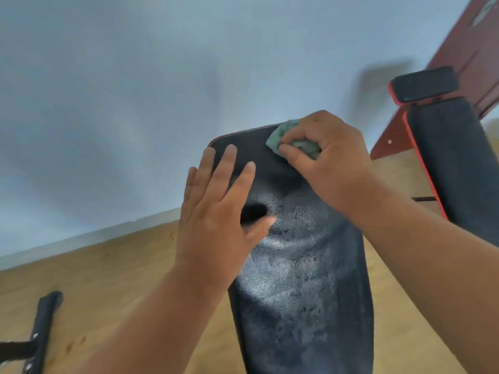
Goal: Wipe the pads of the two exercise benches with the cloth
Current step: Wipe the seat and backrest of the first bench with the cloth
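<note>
A black padded bench pad [302, 279] with a thin red edge runs from the bottom centre up to the middle of the view; its surface shines with wet streaks. My right hand [329, 160] grips a crumpled green cloth [283, 136] against the pad's far right corner. My left hand [218, 211] lies flat with straight, spread fingers on the pad's left side, near the far end. A second black bench [453, 163] with red trim and a small separate head pad [424, 83] stands at the right.
A pale blue wall fills the upper view and meets a wooden floor [108, 271]. A black metal bench foot [40, 330] lies on the floor at the lower left. A dark red frame [464, 49] leans along the right edge.
</note>
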